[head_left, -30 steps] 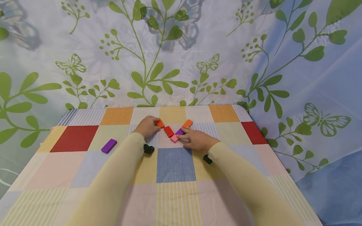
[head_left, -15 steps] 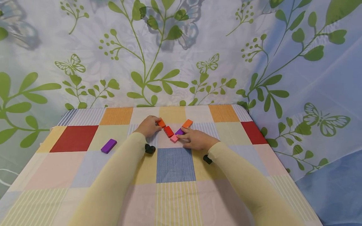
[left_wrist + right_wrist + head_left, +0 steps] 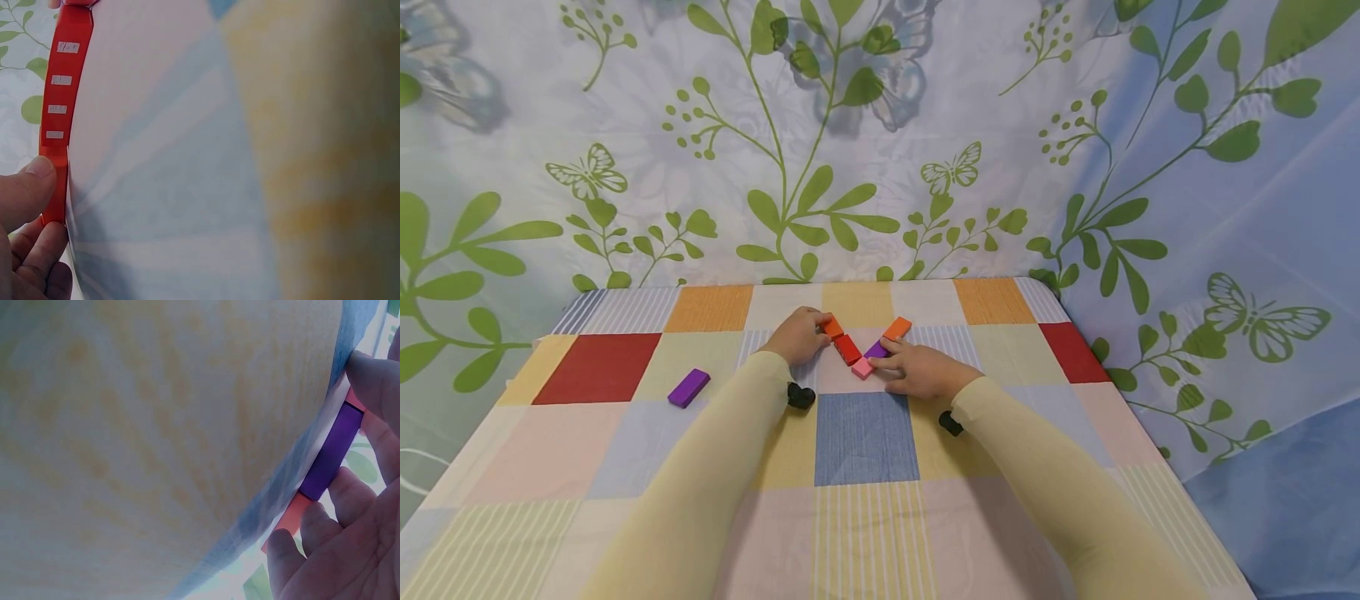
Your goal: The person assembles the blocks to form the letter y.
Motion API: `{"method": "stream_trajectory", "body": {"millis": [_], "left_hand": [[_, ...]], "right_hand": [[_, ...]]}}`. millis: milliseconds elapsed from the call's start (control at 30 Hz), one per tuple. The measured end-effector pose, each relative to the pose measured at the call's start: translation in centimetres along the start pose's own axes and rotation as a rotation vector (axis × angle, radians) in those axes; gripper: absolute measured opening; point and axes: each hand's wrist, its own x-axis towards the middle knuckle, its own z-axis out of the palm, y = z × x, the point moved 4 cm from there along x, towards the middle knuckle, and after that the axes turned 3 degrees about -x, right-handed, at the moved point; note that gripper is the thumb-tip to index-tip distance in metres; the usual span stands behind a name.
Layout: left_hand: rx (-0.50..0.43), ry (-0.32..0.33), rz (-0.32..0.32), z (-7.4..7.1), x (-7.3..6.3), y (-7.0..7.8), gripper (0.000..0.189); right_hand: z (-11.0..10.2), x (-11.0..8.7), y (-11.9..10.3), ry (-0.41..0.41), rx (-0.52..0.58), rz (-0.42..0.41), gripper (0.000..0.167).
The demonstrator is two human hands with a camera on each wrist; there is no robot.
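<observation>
In the head view, several small rectangular blocks form a V on the table. My left hand [image 3: 797, 335] pinches an orange block [image 3: 832, 327] at the top of the left arm; in the left wrist view the thumb presses its side, fingers at its end. That block meets a red block [image 3: 64, 81] bearing small white labels. A pink block [image 3: 862, 367] sits at the V's point. My right hand [image 3: 928, 368] rests its extended fingers against the pink block and a purple block [image 3: 332, 450]. Beyond the purple one, another orange block [image 3: 898, 327] ends the right arm.
A separate purple block [image 3: 689, 387] lies on the left of the patchwork tablecloth [image 3: 865, 437]. A leaf-patterned curtain [image 3: 880, 167] hangs behind and to the right of the table. Black devices sit under both wrists.
My left hand has slid slightly right with the orange block, whose end has closed up against the red block. The right hand has stayed in place.
</observation>
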Motion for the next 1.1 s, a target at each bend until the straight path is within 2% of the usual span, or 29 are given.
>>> {"method": "stream_trajectory", "body": {"millis": [933,1100], "left_hand": [[0.039,-0.002,0.040,0.13,-0.08,0.20,0.055],[0.041,-0.007,0.073,-0.47,-0.37,0.05,0.052]], "right_hand": [[-0.07,0.03,-0.10,-0.001,-0.003,0.010,0.061],[-0.25,-0.15,-0.20,-0.005,0.005,0.001,0.061]]}}
